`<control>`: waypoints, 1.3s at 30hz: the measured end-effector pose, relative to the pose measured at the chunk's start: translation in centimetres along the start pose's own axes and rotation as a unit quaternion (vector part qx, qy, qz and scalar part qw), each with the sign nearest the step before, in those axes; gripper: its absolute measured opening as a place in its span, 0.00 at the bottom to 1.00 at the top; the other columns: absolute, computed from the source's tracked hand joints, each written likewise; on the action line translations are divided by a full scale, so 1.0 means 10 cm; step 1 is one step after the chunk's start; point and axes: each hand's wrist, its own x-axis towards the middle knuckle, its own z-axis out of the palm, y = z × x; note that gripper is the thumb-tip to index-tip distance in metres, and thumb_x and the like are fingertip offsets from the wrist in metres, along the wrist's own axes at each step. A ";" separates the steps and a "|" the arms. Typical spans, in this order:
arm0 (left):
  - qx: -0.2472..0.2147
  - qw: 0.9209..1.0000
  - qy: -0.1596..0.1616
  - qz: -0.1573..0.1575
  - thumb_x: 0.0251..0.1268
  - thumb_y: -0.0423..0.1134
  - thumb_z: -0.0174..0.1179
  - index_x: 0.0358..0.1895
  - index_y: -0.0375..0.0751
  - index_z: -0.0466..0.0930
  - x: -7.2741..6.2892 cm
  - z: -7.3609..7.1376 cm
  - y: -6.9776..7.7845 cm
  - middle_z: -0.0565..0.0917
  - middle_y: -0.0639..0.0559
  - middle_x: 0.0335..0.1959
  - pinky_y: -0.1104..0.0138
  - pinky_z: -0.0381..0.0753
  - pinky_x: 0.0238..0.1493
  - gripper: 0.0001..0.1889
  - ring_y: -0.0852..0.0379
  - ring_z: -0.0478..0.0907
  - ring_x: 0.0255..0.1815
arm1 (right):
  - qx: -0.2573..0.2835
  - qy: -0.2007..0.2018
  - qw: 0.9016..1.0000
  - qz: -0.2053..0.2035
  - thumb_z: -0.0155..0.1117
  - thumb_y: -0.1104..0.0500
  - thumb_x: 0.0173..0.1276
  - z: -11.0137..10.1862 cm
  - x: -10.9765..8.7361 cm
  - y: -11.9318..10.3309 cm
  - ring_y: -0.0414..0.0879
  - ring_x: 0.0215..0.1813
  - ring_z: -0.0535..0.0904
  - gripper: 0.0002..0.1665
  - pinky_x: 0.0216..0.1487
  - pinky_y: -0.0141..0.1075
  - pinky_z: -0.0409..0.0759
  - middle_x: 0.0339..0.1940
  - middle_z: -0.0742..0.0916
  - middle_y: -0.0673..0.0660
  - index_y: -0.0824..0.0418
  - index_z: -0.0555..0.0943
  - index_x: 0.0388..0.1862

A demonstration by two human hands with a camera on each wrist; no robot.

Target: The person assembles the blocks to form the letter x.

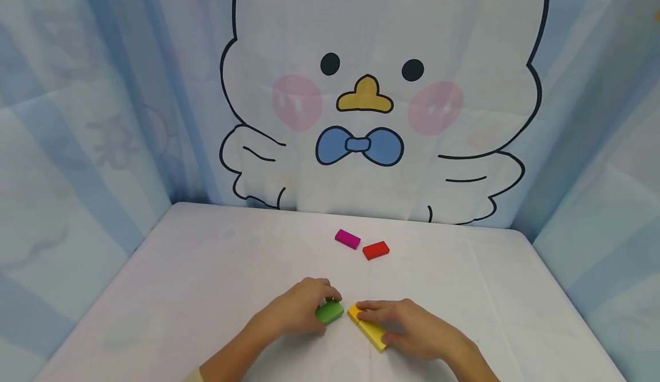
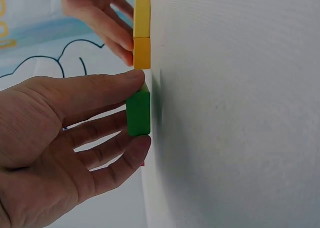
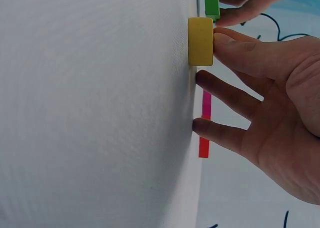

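Note:
My left hand [image 1: 301, 308] grips a green rectangular block [image 1: 330, 313] low on the white table; in the left wrist view, thumb and fingertips lie around the block's sides. Just to the right, my right hand [image 1: 416, 329] spans a long yellow block [image 1: 373, 335] and a shorter, deeper-yellow block [image 1: 353, 312] that lie end to end in one line. Its thumb is against the long block near the close end, and fingers rest over the shorter one. A small gap separates the green block from the yellow pair.
Farther back on the table [image 1: 232, 256] lie a magenta block [image 1: 348, 239] and a red block [image 1: 376, 250], close together. A curtain [image 1: 361, 187] with a cartoon bird hangs behind the table's back edge, and more curtain hangs at both sides.

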 end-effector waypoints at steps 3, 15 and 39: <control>-0.005 1.000 -0.010 -0.005 0.53 0.37 0.80 0.58 0.52 0.86 0.00 0.01 0.00 0.82 0.61 0.47 0.71 0.84 0.51 0.26 0.63 0.73 0.46 | -0.001 0.001 1.000 -0.008 0.67 0.66 0.71 0.00 0.00 0.00 0.46 0.76 0.74 0.32 0.73 0.47 0.76 0.76 0.77 0.42 0.49 0.80 0.72; 0.008 1.000 -0.021 -0.002 0.53 0.39 0.81 0.59 0.53 0.86 0.00 0.05 0.01 0.82 0.62 0.46 0.72 0.83 0.50 0.27 0.64 0.73 0.44 | 0.002 -0.008 1.000 0.001 0.67 0.65 0.71 -0.01 0.01 0.00 0.45 0.76 0.74 0.31 0.73 0.48 0.76 0.76 0.77 0.42 0.48 0.80 0.72; -0.014 0.998 -0.045 0.052 0.53 0.32 0.80 0.59 0.56 0.87 -0.09 0.01 -0.08 0.82 0.68 0.45 0.76 0.81 0.41 0.28 0.69 0.76 0.38 | 0.007 -0.010 1.000 0.001 0.67 0.64 0.72 -0.01 0.01 0.02 0.44 0.77 0.73 0.31 0.73 0.48 0.76 0.76 0.77 0.40 0.46 0.79 0.73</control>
